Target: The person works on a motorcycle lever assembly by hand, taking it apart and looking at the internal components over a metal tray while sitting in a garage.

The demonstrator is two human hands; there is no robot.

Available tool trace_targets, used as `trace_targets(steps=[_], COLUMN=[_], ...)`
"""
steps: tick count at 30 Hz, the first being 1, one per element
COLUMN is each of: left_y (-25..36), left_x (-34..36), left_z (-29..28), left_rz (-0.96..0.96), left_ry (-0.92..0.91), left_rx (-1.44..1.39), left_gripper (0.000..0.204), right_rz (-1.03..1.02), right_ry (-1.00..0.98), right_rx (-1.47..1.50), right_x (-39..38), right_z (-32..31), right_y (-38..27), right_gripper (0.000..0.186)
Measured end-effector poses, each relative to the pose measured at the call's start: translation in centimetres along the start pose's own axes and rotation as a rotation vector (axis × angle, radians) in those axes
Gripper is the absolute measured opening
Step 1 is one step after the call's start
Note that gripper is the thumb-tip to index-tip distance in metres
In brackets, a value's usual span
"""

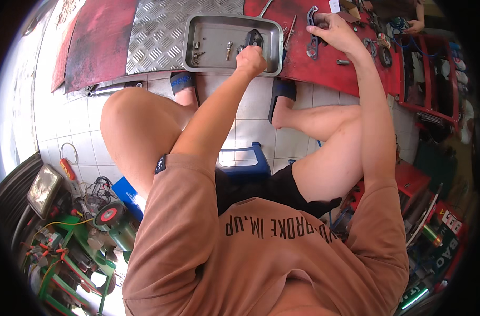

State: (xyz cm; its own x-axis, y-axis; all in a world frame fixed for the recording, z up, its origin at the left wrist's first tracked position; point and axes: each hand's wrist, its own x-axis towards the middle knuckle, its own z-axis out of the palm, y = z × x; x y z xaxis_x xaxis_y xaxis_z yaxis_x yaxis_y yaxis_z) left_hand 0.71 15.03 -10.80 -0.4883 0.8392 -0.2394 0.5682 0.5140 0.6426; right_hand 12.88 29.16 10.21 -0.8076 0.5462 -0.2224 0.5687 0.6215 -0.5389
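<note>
A shallow metal tray stands at the front edge of the red worktop. My left hand reaches into its right side, fingers closed at the lower end of a black metal part, which looks like a brake caliper. The fingertips are partly hidden. Left of that hand lie a bolt and some small metal fittings. Farther right, my right hand pinches a long grey metal bracket between thumb and fingers. Holes show in the bracket, and its lower end is over the red surface.
A socket lies below my right hand. Screwdrivers rest right of the tray, and a diamond-plate sheet is to its left. At the far right are a red tool cart and another person's hand. A blue stool is beneath me.
</note>
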Motion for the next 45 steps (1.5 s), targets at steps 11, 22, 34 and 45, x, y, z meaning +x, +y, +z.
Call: trace_targets(steps=[11,22,34,45], left_y=[-3.1,-3.0,-3.9,-5.6], left_x=[0.9,1.1,0.4,1.3], left_z=[-1.5,-2.2,-3.1,-2.5], left_rz=[0.108,0.062,-0.032,-0.056], left_ry=[0.165,0.134,0.268,0.292], left_rx=[0.274,0.15,0.153,0.014], left_gripper=[0.022,0.023,0.033,0.033], right_rz=[0.017,-0.012,0.007,0.044], right_ry=[0.095,0.224,0.294,0.042], right_rx=[0.385,0.266,-0.138,-0.208], right_x=[-1.3,-1.9,-2.5,-0.9], right_z=[-2.1,-2.5,-3.1,-0.5], right_y=[-1.3,0.5,0.8,0.3], right_gripper=[0.009,0.014,0.021,0.028])
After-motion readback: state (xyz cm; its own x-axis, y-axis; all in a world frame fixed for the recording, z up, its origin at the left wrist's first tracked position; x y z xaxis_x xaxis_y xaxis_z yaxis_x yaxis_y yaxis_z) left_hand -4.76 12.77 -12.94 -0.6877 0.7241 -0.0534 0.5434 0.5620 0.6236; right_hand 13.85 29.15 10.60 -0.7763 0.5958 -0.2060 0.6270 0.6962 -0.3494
